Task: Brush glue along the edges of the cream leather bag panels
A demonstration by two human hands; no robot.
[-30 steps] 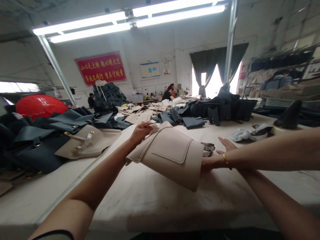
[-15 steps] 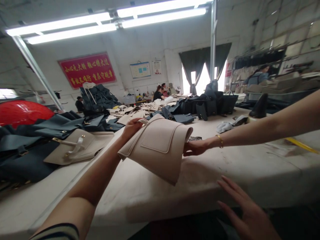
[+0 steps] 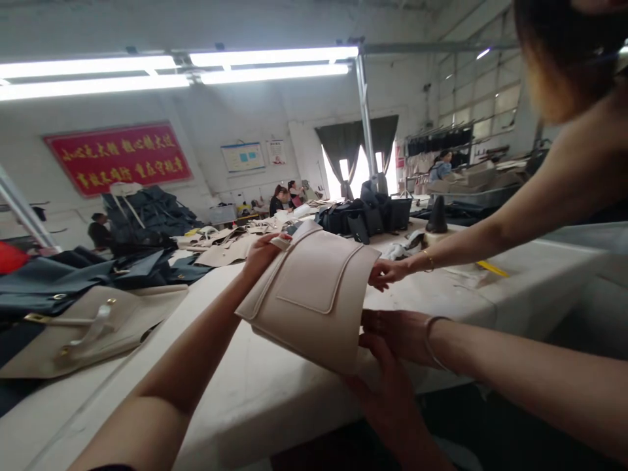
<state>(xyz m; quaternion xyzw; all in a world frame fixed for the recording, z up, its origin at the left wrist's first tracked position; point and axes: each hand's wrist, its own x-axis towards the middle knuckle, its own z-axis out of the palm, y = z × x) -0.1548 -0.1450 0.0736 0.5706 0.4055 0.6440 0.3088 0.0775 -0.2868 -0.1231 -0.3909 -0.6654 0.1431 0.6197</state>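
Note:
A beige leather handbag with a stitched panel on its face is held tilted above the table. My left hand grips its upper left end, fingers closed around a small tab or strap there. At the lower right corner is my right hand, its fingers closing on the bag's edge from below; part of the grip is dark and hidden. A co-worker's hand with a gold bracelet touches the bag's right side. The co-worker's other hand, wearing a bangle, reaches in at the bag's open right end.
A pale cloth-covered table lies below. To the left, another beige bag with gold fittings rests on dark blue bags. Further back are beige pieces, standing dark bags and a dark cone. The co-worker leans in from the right.
My right hand has moved left from open air onto the bag's lower right corner. The co-worker's second hand has come in at the bag's right end. The view has turned right.

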